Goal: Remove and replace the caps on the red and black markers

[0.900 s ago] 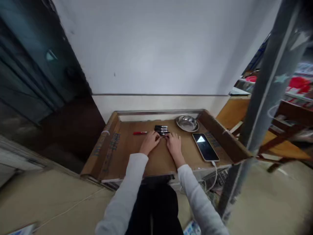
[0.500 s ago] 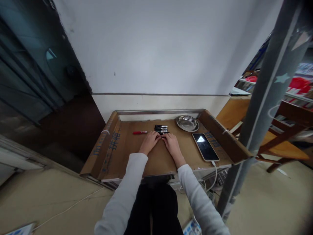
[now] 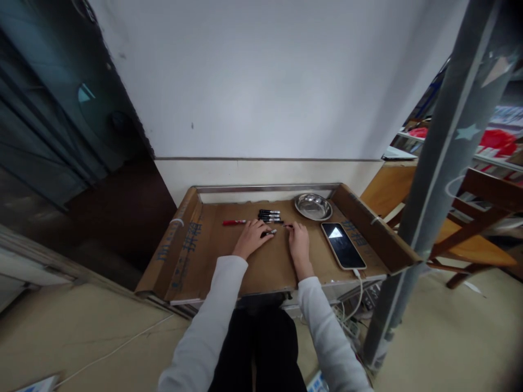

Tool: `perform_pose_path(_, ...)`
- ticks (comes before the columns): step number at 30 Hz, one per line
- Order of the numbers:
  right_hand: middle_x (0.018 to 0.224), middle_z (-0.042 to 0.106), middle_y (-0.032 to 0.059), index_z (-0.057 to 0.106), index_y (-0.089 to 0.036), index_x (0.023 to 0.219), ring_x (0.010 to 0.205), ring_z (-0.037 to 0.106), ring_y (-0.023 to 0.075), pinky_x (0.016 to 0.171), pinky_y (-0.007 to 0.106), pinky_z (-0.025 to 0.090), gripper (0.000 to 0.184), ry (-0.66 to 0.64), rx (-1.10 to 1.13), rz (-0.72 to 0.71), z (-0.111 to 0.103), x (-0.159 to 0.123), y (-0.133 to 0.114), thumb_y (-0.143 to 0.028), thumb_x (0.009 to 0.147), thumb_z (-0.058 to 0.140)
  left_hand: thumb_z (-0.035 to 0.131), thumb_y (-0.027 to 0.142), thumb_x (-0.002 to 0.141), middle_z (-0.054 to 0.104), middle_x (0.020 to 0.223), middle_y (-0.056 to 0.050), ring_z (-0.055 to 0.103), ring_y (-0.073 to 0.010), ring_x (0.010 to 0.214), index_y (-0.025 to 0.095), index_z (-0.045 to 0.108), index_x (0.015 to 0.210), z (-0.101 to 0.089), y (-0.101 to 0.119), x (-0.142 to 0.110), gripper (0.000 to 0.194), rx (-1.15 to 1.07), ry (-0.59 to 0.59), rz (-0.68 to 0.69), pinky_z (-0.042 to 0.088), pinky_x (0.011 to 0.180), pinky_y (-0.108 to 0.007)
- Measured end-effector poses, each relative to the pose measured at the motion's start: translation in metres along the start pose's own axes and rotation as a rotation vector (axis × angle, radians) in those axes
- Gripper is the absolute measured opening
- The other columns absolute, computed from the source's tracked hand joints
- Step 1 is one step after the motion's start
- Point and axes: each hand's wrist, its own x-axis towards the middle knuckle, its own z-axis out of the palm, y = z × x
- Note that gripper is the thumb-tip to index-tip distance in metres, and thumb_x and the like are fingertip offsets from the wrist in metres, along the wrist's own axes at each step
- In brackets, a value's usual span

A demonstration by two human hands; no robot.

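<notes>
My left hand (image 3: 250, 238) is closed on a short black-and-white marker (image 3: 269, 232), which sticks out to the right from its fingertips. A little to the right, my right hand (image 3: 299, 239) pinches a small thin dark piece (image 3: 287, 225); its exact kind is too small to make out. The two held things are apart. Just beyond the hands, several black markers (image 3: 268, 215) lie side by side in a row. A red marker (image 3: 233, 222) rests to the left of them, close to my left fingers.
Brown cardboard lines the shallow table (image 3: 220, 239) with raised sides. A round metal dish (image 3: 313, 207) stands at the back right, with a phone (image 3: 344, 246) on a white cable in front of it. A grey post (image 3: 433, 163) rises beyond the right side.
My hands, close together before, have drawn apart. The right one moved right with the small dark piece, and the marker in my left hand came into sight.
</notes>
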Motion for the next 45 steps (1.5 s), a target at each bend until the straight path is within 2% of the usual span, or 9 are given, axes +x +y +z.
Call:
perform_pose_path(7,0.091,0.063,0.0077,0.06,-0.019,0.095,0.085,0.053,0.0198,0.078,0.031,0.039,0.022,-0.091,0.056,-0.177,0.0,-0.003,-0.016,-0.021,0.089,0.039,0.046,0.034,0.088,0.062,0.095,-0.004,0.053,-0.0173,0.091,0.02,0.059,0.095,-0.002,0.001,0.001,0.02,-0.034,0.096,-0.023,0.04,0.084,-0.033)
perform_pose_path(15,0.095,0.063,0.0091,0.058,-0.018,0.1,0.091,0.055,0.0209,0.083,0.035,0.042,0.025,-0.047,0.182,-0.138,-0.001,-0.004,-0.021,-0.025,0.09,0.036,0.046,0.034,0.088,0.063,0.097,-0.003,0.054,-0.0178,0.089,0.021,0.059,0.099,-0.003,0.001,0.0,0.021,0.004,0.144,-0.024,0.04,0.082,-0.033)
perform_pose_path(21,0.132,0.045,0.0108,0.023,-0.016,0.139,0.121,0.043,0.0169,0.098,0.034,0.037,0.056,-0.281,0.293,-0.377,-0.003,-0.007,-0.035,-0.015,0.084,0.035,0.041,0.036,0.09,0.064,0.092,-0.004,0.053,-0.0191,0.088,0.022,0.061,0.102,-0.006,0.003,-0.006,0.027,0.047,0.201,-0.125,0.038,0.083,-0.035)
perform_pose_path(24,0.134,0.043,0.0116,0.023,-0.015,0.139,0.124,0.039,0.0178,0.101,0.037,0.034,0.057,-0.229,0.217,-0.328,-0.004,-0.005,-0.033,-0.014,0.083,0.034,0.042,0.038,0.089,0.065,0.094,-0.005,0.05,-0.0213,0.091,0.025,0.061,0.104,-0.006,0.004,-0.015,0.028,0.08,0.289,-0.271,0.038,0.082,-0.038)
perform_pose_path(28,0.123,0.052,0.0121,0.053,-0.014,0.116,0.115,0.043,0.0211,0.097,0.039,0.035,0.039,-0.082,0.05,-0.185,-0.004,-0.001,-0.022,-0.011,0.082,0.034,0.048,0.04,0.085,0.061,0.094,-0.009,0.044,-0.0257,0.09,0.027,0.066,0.093,-0.004,0.0,-0.029,0.024,0.178,0.43,-0.529,0.037,0.076,-0.042)
perform_pose_path(31,0.111,0.055,0.0119,0.061,-0.015,0.099,0.103,0.046,0.0221,0.09,0.036,0.036,0.029,-0.051,-0.062,-0.085,-0.004,0.0,-0.017,-0.011,0.08,0.039,0.051,0.036,0.084,0.055,0.096,-0.011,0.044,-0.026,0.089,0.026,0.067,0.091,-0.001,-0.005,-0.03,0.02,0.181,0.466,-0.657,0.038,0.074,-0.041)
perform_pose_path(39,0.115,0.049,0.0115,0.053,-0.022,0.118,0.103,0.042,0.0233,0.085,0.035,0.033,0.038,-0.114,-0.239,-0.067,0.001,-0.002,-0.019,-0.016,0.081,0.046,0.052,0.018,0.082,0.047,0.099,-0.009,0.047,-0.0208,0.09,0.018,0.06,0.098,0.0,-0.011,-0.022,0.018,0.063,0.457,-0.648,0.042,0.082,-0.037)
perform_pose_path(43,0.107,0.052,0.0108,0.056,-0.022,0.11,0.098,0.043,0.0232,0.081,0.034,0.032,0.031,-0.12,-0.264,-0.07,0.001,-0.003,-0.019,-0.016,0.082,0.044,0.048,0.015,0.082,0.048,0.1,-0.012,0.049,-0.0231,0.091,0.015,0.056,0.096,-0.002,-0.003,-0.019,0.016,0.138,0.445,-0.661,0.042,0.082,-0.04)
perform_pose_path(45,0.1,0.054,0.0096,0.057,-0.022,0.103,0.094,0.044,0.0229,0.079,0.034,0.032,0.025,-0.125,-0.273,-0.07,0.001,-0.003,-0.019,-0.017,0.084,0.043,0.045,0.013,0.082,0.049,0.1,-0.012,0.049,-0.0232,0.091,0.015,0.055,0.096,0.001,0.005,-0.013,0.017,0.147,0.406,-0.586,0.041,0.082,-0.04)
